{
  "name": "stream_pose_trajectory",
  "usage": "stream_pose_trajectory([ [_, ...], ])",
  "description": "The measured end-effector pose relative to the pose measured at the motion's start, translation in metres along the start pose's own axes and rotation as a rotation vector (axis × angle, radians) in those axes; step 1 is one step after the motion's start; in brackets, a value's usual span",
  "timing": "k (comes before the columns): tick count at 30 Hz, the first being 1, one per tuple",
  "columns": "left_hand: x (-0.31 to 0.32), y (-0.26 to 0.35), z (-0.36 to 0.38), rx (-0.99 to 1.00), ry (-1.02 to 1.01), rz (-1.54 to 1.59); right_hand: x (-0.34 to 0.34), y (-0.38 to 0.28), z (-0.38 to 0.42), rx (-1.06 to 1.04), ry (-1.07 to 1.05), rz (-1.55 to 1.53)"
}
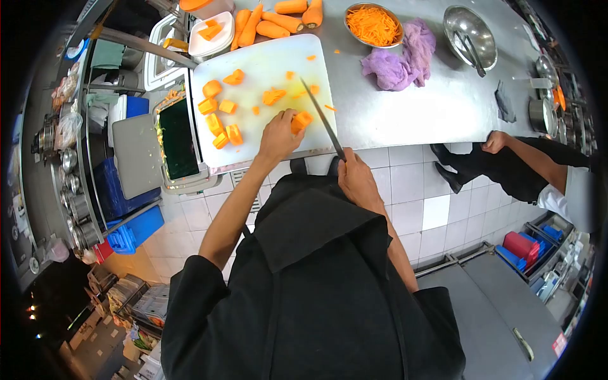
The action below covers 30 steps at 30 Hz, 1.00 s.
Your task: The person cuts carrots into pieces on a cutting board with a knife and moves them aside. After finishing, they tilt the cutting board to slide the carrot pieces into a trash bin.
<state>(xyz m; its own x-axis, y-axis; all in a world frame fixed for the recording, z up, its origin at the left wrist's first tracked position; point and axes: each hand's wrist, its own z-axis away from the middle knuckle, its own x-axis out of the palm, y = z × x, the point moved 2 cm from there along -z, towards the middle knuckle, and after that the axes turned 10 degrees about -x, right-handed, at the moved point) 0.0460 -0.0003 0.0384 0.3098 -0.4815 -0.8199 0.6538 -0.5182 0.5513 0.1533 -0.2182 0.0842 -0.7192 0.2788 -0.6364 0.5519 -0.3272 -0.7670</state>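
Observation:
My left hand (279, 136) grips an orange carrot chunk (301, 121) near the front of a white cutting board (253, 63). In my right hand (356, 174) is the handle of a long kitchen knife (321, 117). Its blade points up and left across the board's right side, just right of the carrot chunk. Several cut carrot pieces (211, 88) lie on the board's left half. Smaller scraps (273, 97) are scattered near the middle and right.
Whole carrots (272, 29) lie behind the board. Beyond it are a bowl of shredded carrot (373, 26), a purple cloth (399, 63) and a metal bowl (470, 38) holding utensils. A bin (179, 136) stands left. Another person's hand (496, 142) is at the right.

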Motion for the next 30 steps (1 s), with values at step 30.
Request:
stream_pose_trajectory([
  [30,0.002,0.009,0.006,0.085,0.144,-0.024,0.022,0.046,0.015,0.103,-0.259,0.198],
])
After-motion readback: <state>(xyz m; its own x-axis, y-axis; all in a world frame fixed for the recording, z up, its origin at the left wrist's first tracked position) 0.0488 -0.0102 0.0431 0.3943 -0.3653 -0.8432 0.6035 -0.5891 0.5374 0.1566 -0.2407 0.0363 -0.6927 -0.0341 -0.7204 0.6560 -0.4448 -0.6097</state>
